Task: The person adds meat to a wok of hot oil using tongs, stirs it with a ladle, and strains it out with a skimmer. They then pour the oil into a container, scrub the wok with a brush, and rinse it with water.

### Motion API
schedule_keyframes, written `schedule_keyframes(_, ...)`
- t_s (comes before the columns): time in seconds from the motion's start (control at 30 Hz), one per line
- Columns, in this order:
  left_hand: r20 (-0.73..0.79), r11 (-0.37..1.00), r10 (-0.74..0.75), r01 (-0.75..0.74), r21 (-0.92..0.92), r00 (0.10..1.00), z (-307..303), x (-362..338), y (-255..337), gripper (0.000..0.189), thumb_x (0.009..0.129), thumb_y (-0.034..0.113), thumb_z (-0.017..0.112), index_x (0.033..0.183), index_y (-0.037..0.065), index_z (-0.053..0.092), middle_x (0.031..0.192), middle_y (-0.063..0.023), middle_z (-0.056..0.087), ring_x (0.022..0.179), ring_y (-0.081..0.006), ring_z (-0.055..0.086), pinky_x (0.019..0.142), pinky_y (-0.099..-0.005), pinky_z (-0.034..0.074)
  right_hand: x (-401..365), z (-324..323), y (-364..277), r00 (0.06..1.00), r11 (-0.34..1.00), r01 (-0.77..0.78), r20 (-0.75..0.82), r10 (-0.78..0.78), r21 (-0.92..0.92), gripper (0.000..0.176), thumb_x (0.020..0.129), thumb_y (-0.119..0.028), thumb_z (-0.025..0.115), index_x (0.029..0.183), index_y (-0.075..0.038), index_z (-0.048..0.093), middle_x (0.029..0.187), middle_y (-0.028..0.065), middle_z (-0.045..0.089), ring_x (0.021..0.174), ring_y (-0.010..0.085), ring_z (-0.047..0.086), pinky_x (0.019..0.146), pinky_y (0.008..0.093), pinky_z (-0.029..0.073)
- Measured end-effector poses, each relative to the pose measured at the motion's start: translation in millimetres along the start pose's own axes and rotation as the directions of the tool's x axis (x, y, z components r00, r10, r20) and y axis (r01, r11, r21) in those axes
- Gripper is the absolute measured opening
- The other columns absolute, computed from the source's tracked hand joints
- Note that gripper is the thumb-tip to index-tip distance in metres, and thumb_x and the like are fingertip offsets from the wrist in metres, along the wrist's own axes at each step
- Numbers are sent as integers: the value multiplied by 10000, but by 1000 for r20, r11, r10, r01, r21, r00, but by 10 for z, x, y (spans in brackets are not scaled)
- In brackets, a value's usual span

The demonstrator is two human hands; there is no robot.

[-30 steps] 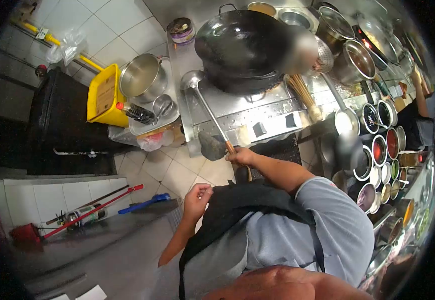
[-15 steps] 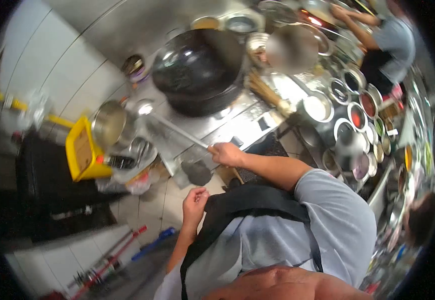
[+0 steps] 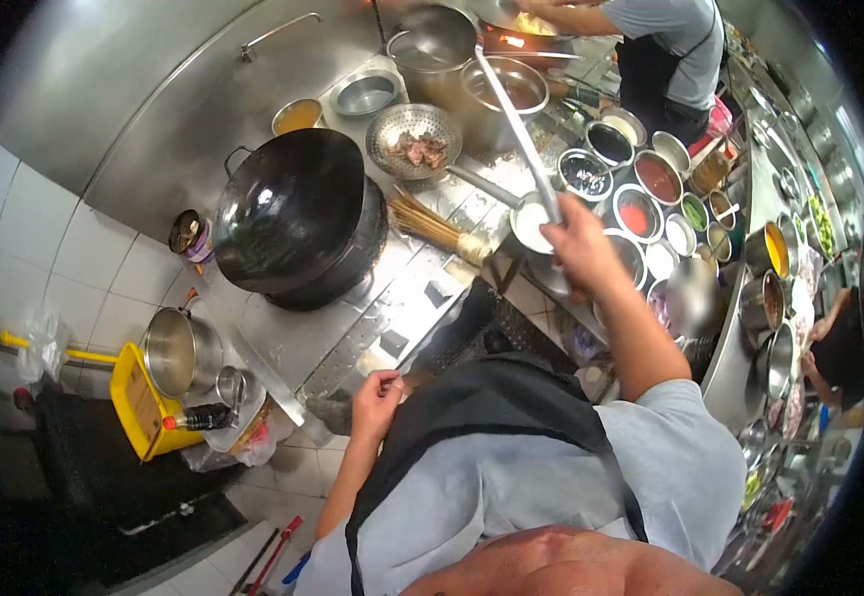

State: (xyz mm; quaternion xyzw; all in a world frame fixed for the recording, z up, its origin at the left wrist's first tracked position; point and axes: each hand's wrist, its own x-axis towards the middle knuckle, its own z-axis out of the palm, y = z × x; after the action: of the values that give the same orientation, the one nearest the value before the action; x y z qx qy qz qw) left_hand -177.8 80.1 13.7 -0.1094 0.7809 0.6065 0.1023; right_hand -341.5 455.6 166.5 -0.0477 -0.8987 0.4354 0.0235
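My right hand [image 3: 583,238] is wrapped round the handle of a long metal ladle [image 3: 516,124], which slants up and away over the stove. The ladle's far end reaches the edge of a dark wok [image 3: 434,38] at the back; its bowl is not plainly visible. Under the handle, a perforated strainer [image 3: 382,136] holds pieces of meat [image 3: 422,149]. By my waist, in front of the apron, my left hand [image 3: 377,400] has loosely curled fingers with nothing visible in them. A large black wok [image 3: 288,199] sits on the burner ahead of it.
Several seasoning bowls, one with red contents [image 3: 634,219], stand at the right. A bamboo brush [image 3: 432,223] lies by the black wok. At left are a steel pot [image 3: 181,353] and yellow bin [image 3: 134,402]. A co-worker [image 3: 665,50] stands at a flaming burner, another person at far right.
My right hand has swung the ladle from the left, near the steel pot, across to the back right. The view has turned rightward. My left hand stays by my waist.
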Motion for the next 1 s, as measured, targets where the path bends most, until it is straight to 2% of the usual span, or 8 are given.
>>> schedule_keyframes(0.17, -21, 996, 50, -52, -75, 998, 515, 275, 405, 268, 890, 186, 679, 1077, -2, 643, 865, -56, 659, 786, -113, 596, 734, -261, 494, 1322, -883, 245, 997, 783, 52, 75, -7, -620, 385, 743, -131, 600, 1085, 45, 613, 979, 296, 651, 957, 416, 639, 841, 466, 497)
schedule_keyframes(0.33, -45, 998, 27, -29, -49, 999, 938, 384, 492, 264, 887, 182, 685, 1064, -9, 644, 904, -67, 674, 801, -122, 610, 739, -267, 504, 2262, -964, 234, 948, 639, 235, 317, 14, -732, 210, 707, -86, 584, 811, 59, 696, 860, 287, 669, 821, 417, 660, 768, 446, 529)
schedule_keyframes(0.37, -66, 997, 27, -32, -71, 997, 1004, 395, 482, 255, 889, 177, 684, 1061, -8, 646, 908, -65, 673, 801, -118, 608, 737, -264, 502, 2469, -961, 299, 916, 611, 329, 401, -21, -720, 194, 705, -78, 580, 769, 66, 692, 806, 283, 671, 766, 401, 671, 726, 450, 538)
schedule_keyframes(0.43, -99, 996, 9, -18, -93, 995, 1158, 378, 423, 243, 892, 165, 680, 1059, -8, 646, 910, -61, 671, 799, -113, 603, 736, -260, 500, 2829, -1113, 135, 748, 882, -199, 515, 418, -427, 138, 787, -71, 583, 682, 15, 604, 623, 131, 614, 552, 227, 612, 513, 393, 512)
schedule_keyframes(0.47, -115, 993, 15, -28, -110, 993, 1192, 374, 403, 230, 895, 153, 676, 1056, -8, 646, 913, -57, 670, 797, -108, 599, 735, -255, 497, 3066, -1114, 323, 697, 897, -363, 565, 441, -251, 149, 813, -90, 586, 683, -19, 576, 609, 99, 594, 528, 210, 586, 497, 366, 498)
schedule_keyframes(0.63, -137, 996, -20, 8, -84, 990, 1283, 340, 587, 218, 900, 138, 671, 1063, -5, 643, 912, -48, 668, 790, -97, 588, 733, -248, 492, 3222, -1236, 600, 585, 725, -685, 644, 493, 67, 142, 844, -131, 597, 744, -46, 542, 631, 70, 569, 468, 161, 509, 437, 310, 444)
schedule_keyframes(0.8, -146, 989, -82, 63, -135, 986, 1353, 328, 710, 227, 902, 146, 673, 1071, -1, 640, 918, -48, 671, 806, -97, 591, 739, -250, 492, 2707, -1466, 787, 777, 914, -392, 571, 266, 108, 146, 820, -120, 616, 728, -17, 567, 641, 75, 582, 482, 164, 558, 408, 310, 439)
schedule_keyframes(1.0, -91, 998, -51, 49, -29, 995, 1340, 462, 766, 239, 905, 159, 671, 1078, -2, 637, 933, -53, 672, 840, -111, 602, 758, -256, 493, 2276, -1709, 880, 833, 891, -383, 508, 219, 244, 129, 836, -121, 608, 785, -2, 603, 660, 73, 589, 467, 160, 553, 419, 330, 459)
